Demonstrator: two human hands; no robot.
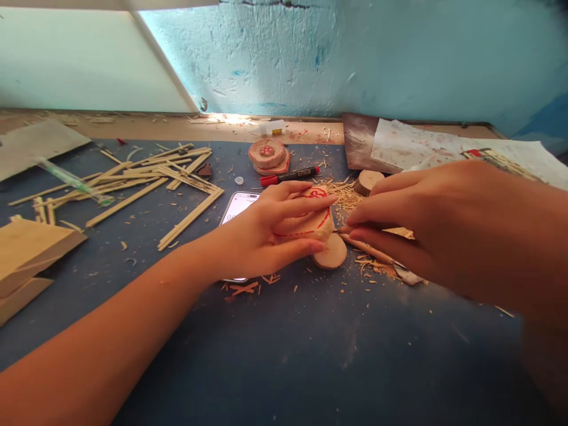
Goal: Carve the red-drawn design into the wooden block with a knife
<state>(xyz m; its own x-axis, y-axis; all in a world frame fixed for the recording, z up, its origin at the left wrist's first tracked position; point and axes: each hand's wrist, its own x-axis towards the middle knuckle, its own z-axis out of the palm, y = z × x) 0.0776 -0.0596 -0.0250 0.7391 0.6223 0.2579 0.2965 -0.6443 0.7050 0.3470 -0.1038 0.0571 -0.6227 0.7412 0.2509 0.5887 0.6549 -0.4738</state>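
Left hand [270, 231]: clamped on our block [325, 223].
Right hand [426, 216]: near the left; its grip we cannot tell.

A single view is provided by a camera worn on the person's head, by which the table [310, 355] is viewed from above its near side, facing forward and down toward the wall [275, 59]. The left hand [270, 228] and right hand [421, 216] are covered at close range near mid-height, seen from behind and above. The left arm [110, 337] is admitted from the lower left, the right arm [532, 254] from the right edge.
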